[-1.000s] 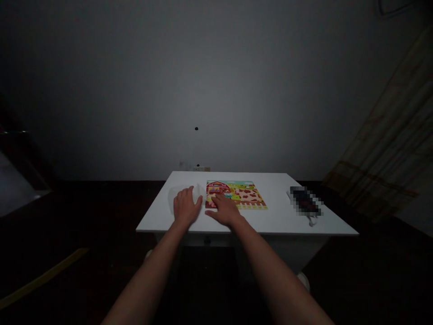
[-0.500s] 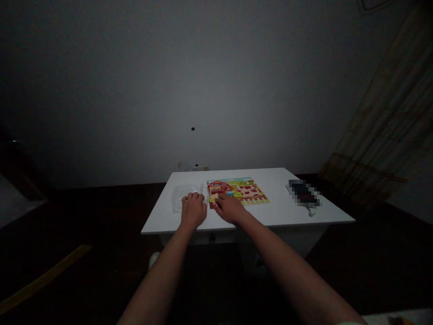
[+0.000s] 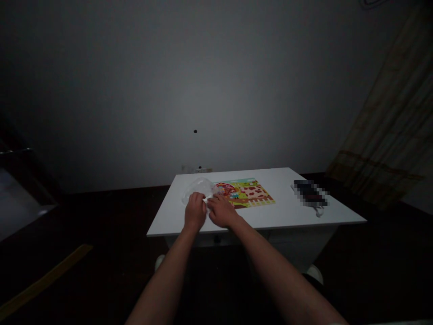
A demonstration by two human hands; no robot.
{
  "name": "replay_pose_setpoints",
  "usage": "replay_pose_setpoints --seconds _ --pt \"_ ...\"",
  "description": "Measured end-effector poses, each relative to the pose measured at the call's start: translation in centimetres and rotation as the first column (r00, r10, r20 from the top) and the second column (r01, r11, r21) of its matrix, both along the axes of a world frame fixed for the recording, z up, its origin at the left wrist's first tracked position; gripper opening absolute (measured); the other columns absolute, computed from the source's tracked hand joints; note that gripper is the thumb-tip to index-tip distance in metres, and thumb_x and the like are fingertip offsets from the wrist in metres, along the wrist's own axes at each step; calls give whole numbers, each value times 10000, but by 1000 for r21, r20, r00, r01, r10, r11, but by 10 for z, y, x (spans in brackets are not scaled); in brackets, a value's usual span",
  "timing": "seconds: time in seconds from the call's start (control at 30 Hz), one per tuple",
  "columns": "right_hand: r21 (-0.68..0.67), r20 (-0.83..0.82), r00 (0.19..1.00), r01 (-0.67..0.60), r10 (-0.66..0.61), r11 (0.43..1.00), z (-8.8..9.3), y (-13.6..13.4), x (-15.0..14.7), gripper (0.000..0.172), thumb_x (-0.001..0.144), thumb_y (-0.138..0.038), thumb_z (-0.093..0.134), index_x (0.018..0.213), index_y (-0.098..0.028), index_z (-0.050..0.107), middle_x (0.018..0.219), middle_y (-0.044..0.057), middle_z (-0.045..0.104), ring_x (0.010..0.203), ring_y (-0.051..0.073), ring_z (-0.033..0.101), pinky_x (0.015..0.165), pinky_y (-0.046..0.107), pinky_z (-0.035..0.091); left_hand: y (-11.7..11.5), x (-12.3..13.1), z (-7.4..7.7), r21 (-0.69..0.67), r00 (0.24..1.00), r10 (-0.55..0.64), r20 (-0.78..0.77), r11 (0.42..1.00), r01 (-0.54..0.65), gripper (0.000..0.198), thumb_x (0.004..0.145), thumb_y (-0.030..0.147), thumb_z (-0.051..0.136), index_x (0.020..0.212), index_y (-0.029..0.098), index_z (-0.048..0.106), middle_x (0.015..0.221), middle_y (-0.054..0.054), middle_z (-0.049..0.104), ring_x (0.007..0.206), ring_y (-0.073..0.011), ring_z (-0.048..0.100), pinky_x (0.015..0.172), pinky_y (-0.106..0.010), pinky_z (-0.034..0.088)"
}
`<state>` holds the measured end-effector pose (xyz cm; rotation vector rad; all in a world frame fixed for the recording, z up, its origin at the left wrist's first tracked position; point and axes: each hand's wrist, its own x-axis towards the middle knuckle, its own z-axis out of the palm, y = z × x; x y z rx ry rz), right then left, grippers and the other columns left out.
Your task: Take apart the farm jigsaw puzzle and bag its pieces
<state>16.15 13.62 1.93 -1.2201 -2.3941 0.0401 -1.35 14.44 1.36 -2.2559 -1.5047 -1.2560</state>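
On a small white table (image 3: 277,212) lies a colourful farm picture puzzle (image 3: 248,193) with a red barn and a spotted cow. A clear plastic bag (image 3: 198,188) is lifted at the puzzle's left end. My left hand (image 3: 195,211) has its fingers curled on the bag's near edge. My right hand (image 3: 219,211) sits right beside it, fingers closed on the same bag edge, next to the puzzle's near left corner.
A dark flat object (image 3: 309,192) with a white cord lies at the table's right side. A wall socket (image 3: 199,170) sits behind the table. A patterned curtain (image 3: 389,135) hangs at the right. The floor around is dark.
My hands came together from lying flat apart and closed on the clear bag, which rose off the table. My right hand left the puzzle's corner.
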Motion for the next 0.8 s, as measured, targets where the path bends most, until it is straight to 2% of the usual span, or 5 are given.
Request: replay_pose_setpoints --seconds 0.17,0.27,0.47,0.63,0.8 --pt "35 -44 999 -27 29 999 0 -2 5 247 927 -173 632 1085 -197 821 1215 114 802 1354 329 593 1261 493 358 -1 -3 1 -13 977 69 199 998 -68 323 983 120 503 1238 216 677 1161 -128 708 1134 -311 663 1010 -440 541" --pt "114 -124 992 13 1 993 0 -6 12 241 869 -173 647 1053 -200 799 1109 111 793 1185 313 644 1120 442 456 -2 -5 4 -147 956 100 276 987 -61 337 1002 218 566 1312 210 699 981 -73 730 929 -274 693 861 -378 531" --pt "-61 -222 868 443 -445 894 1 -7 23 399 962 -236 562 1307 -150 743 1418 187 721 1334 340 608 1141 460 442 3 -12 3 -283 850 220 478 955 -87 365 989 274 552 1267 221 783 724 3 659 691 -218 623 701 -312 439" --pt "-228 31 955 293 -293 929 -6 -7 25 700 1054 -593 580 1616 -175 583 1791 195 407 1661 417 313 1321 581 232 11 -17 2 -271 764 214 609 961 -54 338 959 301 540 1148 198 800 939 -64 772 861 -250 697 804 -345 518" --pt "-219 53 973 229 -223 949 -4 -12 33 510 1131 -506 502 1502 -203 677 1742 166 496 1594 351 448 1302 495 303 13 -15 1 -322 781 218 585 947 -23 406 878 363 645 1222 180 757 771 -1 645 722 -230 621 727 -339 492"
